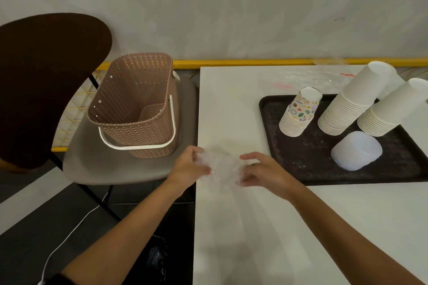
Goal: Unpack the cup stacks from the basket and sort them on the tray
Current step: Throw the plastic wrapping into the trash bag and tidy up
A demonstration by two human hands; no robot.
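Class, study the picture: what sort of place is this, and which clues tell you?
Probably a cafe or canteen: a serving tray bearing stacks of paper cups, on a white table with a chair beside it.

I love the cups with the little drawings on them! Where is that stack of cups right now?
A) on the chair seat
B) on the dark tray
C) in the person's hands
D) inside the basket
B: the patterned cup stack stands upside down on the dark tray, near its left end.
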